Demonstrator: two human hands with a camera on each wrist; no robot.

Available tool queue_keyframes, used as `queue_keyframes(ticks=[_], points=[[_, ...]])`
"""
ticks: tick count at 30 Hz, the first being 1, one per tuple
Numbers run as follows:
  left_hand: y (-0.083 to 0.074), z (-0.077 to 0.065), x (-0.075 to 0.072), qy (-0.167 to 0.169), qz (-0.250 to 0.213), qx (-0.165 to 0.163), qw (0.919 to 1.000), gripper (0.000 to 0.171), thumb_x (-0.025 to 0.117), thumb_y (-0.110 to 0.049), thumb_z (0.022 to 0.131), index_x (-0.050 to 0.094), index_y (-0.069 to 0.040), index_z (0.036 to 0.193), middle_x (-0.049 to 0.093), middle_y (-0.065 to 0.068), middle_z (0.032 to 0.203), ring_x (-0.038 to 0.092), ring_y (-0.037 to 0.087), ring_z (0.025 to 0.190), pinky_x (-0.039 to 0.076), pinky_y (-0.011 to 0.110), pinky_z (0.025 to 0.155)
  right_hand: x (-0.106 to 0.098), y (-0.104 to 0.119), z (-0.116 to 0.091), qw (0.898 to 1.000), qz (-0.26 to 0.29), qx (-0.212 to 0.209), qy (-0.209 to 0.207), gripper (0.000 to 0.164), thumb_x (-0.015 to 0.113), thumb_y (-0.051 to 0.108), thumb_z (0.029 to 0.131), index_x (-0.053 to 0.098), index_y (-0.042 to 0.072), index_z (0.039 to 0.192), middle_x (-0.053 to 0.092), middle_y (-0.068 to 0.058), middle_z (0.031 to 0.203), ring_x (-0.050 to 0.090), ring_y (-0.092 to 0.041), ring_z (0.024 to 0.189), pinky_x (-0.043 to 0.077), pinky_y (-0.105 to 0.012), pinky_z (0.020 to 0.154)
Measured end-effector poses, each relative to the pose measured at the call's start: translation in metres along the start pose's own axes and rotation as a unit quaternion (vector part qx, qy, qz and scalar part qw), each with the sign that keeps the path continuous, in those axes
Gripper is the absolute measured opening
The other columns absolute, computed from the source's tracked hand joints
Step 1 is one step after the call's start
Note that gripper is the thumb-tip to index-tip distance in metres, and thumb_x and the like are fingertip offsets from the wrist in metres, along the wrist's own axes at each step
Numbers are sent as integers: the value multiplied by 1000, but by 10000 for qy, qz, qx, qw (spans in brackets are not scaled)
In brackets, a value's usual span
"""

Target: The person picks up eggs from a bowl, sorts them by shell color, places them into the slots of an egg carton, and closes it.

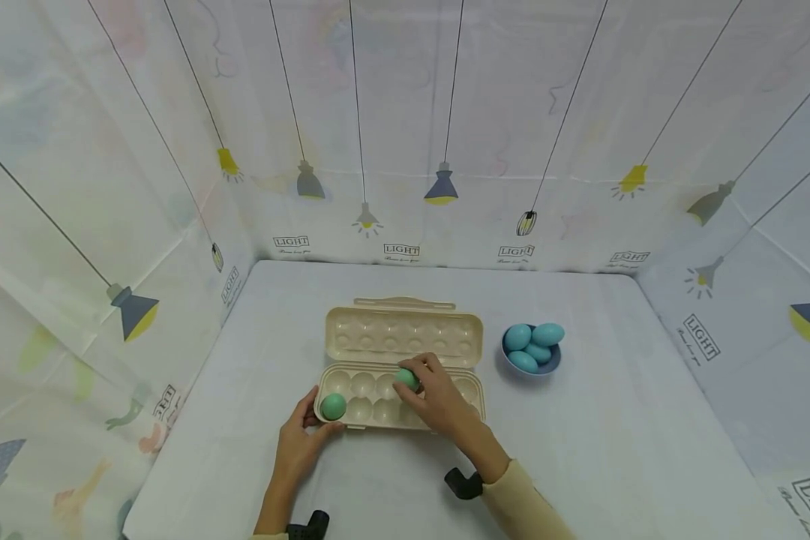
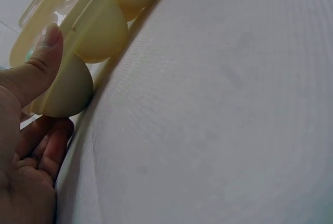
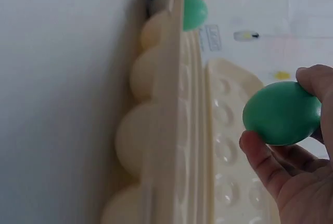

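An open cream egg carton (image 1: 405, 324) lies on the table, its lid folded back. My left hand (image 1: 297, 444) grips the carton's left end; in the left wrist view the thumb (image 2: 48, 60) presses its side and the other fingers curl by the end cup. One green egg (image 1: 334, 406) sits in the front left cup. Above the carton's middle, my right hand (image 1: 442, 397) pinches another green egg (image 3: 281, 113) between thumb and fingertips, clear of the cups in the right wrist view. The right hand hides some cups behind it.
To the right of the carton stands a blue bowl (image 1: 535, 372) with several light blue eggs (image 1: 518, 337) in it. A white cloth covers the table (image 1: 614, 450). Lamp-printed curtains (image 1: 405, 112) hang around the back and sides.
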State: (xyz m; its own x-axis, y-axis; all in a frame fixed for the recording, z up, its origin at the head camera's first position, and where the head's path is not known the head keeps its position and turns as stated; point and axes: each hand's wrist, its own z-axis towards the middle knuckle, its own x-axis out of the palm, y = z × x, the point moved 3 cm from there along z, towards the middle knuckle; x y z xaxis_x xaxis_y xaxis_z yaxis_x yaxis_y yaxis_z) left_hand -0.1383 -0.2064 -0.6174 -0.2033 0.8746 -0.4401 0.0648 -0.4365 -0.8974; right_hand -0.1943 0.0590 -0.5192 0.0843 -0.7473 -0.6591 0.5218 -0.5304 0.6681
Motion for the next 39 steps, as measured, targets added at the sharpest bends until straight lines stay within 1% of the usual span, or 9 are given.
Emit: queue_keyframes(ticks=[7,10,14,18,20,23,27,35,39], points=[[1,1,0,-18,6,87,10000,89,89,-37,73,47,-19,150,68,3,122,65,13,99,50,27,90,31,10,5,9960,-380,-805,-37,38,72,23,93,62,-2,120,61,-10,110,59,-12,84,54,-20,72],[3,1,1,-25,15,114,9999,89,88,-37,74,47,-19,150,68,3,122,65,12,98,50,26,90,42,14,6,9912,-815,-1040,-71,37,71,27,94,63,0,117,64,-10,110,62,-14,86,55,-23,72],[3,1,2,-13,-39,81,10000,88,88,-38,74,47,-20,150,68,2,124,65,12,98,50,26,90,55,17,6,9874,-1273,-930,98,40,67,38,96,64,5,120,66,-6,112,65,-14,94,56,-27,75],[2,1,1,10,-82,27,10000,88,88,-39,74,47,-19,150,66,2,127,64,12,100,50,26,91,65,17,5,9895,-1266,-579,379,43,65,42,96,64,9,123,64,-7,118,63,-16,104,57,-29,79],[2,1,1,7,-58,21,10000,88,88,-38,74,47,-19,150,67,2,127,64,12,99,50,26,90,70,17,5,9897,-1266,-523,423,42,65,42,96,63,10,122,63,-7,118,62,-18,108,57,-30,81],[1,0,0,-31,0,63,10000,88,88,-38,75,47,-18,150,68,3,123,64,11,97,50,26,89,75,17,4,9878,-1345,-621,483,39,66,40,96,63,10,121,65,-6,116,60,-20,111,56,-31,87],[1,0,0,-101,50,200,9997,87,88,-36,75,48,-16,150,69,4,118,64,9,94,50,26,87,80,18,5,9814,-1617,-899,511,37,66,37,96,64,10,120,69,-3,113,60,-20,108,52,-32,94],[3,1,1,-80,21,186,9998,87,88,-36,75,47,-15,149,69,4,121,64,9,94,51,25,87,87,18,5,9645,-2317,-1152,533,38,65,40,94,64,13,120,69,-1,108,59,-18,100,50,-30,90],[3,1,1,-91,88,186,9997,88,87,-36,76,46,-13,150,69,6,121,64,12,96,51,27,88,90,16,5,9612,-2424,-1229,468,40,66,42,92,64,13,119,69,0,108,59,-17,100,50,-30,90]])
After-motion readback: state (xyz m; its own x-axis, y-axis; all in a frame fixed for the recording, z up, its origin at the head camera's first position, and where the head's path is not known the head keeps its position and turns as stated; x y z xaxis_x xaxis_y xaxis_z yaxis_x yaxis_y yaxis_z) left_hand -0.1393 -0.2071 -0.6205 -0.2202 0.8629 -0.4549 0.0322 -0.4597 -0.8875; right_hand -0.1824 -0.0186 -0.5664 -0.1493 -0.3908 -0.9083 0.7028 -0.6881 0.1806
